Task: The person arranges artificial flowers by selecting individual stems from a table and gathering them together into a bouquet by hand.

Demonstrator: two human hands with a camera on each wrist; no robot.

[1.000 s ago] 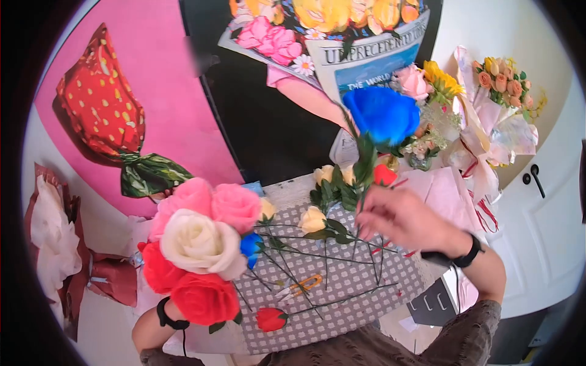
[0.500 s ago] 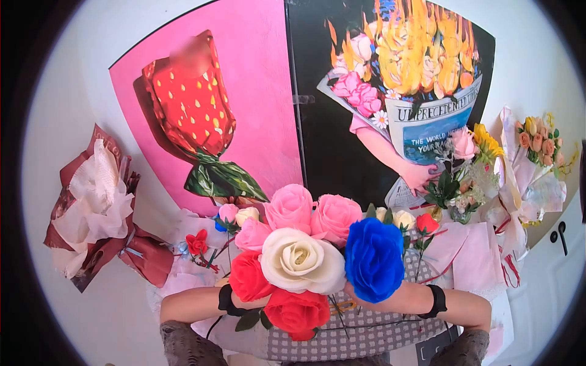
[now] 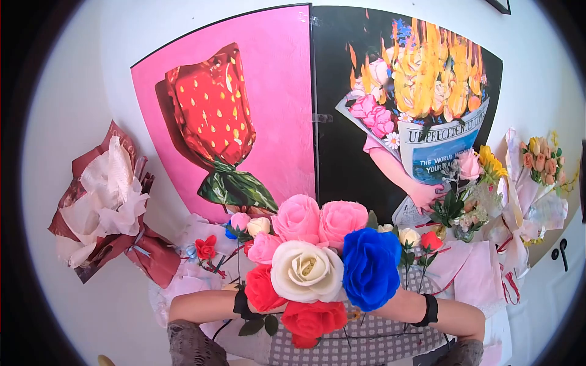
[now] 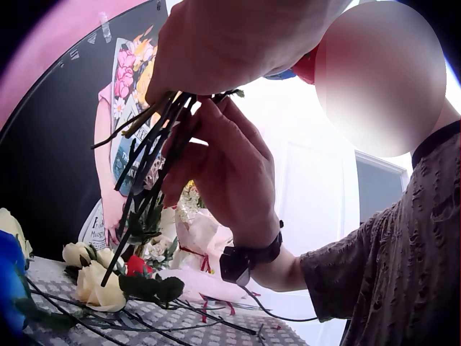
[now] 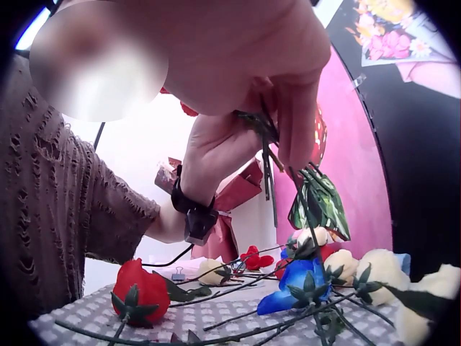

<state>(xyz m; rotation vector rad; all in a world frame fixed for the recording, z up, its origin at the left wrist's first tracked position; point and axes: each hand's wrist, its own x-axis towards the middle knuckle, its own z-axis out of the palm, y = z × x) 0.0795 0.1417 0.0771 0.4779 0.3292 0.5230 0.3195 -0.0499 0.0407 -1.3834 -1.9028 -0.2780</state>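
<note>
Head view puts the bunch (image 3: 307, 274) over the bench (image 3: 372, 349), between its left and right edges and toward the near one, with the blue rose (image 3: 371, 268) just right of the white rose (image 3: 296, 268). Left wrist view shows the stems (image 4: 148, 148) slanting in a loose sheaf below the left hand (image 5: 220, 148), whose fingers look clamped on them. The right hand (image 4: 229, 167) has its fingers curled in at the same stems and seems to pinch one; exactly which is hidden.

The main risk, I judge, is the left grip slackening: the big blooms look top-heavy, so the blue rose could twist or slump outward. Squeezing too hard could bend the thin stems, and packing tightly could crease petals. The lower ends hang unevenly; the longest overlaps a cream rose (image 4: 99, 290) in view, though whether they touch I cannot tell. Lowering the bunch could snag that, the loose blue rose (image 5: 295, 285) or the loose red rose (image 5: 140, 288).
</note>
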